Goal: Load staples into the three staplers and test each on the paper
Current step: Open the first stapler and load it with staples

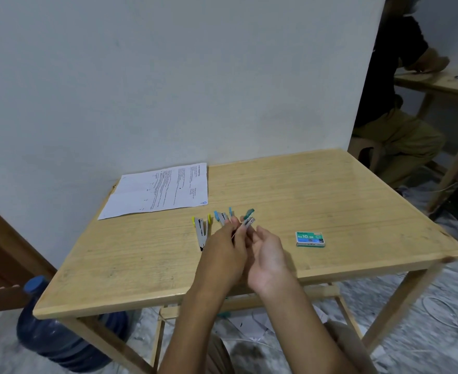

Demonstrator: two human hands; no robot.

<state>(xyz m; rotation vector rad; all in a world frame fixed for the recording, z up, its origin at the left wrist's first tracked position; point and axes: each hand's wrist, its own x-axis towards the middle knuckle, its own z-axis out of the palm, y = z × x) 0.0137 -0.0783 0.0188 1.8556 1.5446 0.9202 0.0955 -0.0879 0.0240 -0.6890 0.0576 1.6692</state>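
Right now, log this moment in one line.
left hand holds teal-handled metal stapler | right hand beside it, grip unclear | yellow-handled stapler, blue-handled stapler, green staple box on table

Wooden table (290,190). Left hand (222,252) pinches the green stapler (249,218) above the tabletop. Right hand (267,255) is palm up with its fingers against the stapler; grip unclear. From the hands: yellow stapler (202,232) lies flat at 9 o'clock; blue stapler (221,217) at 11, partly hidden by left fingers; printed paper (157,190) at 10; staple box (310,239) at 3, well apart. Water bottle (60,336) on the floor at 8.
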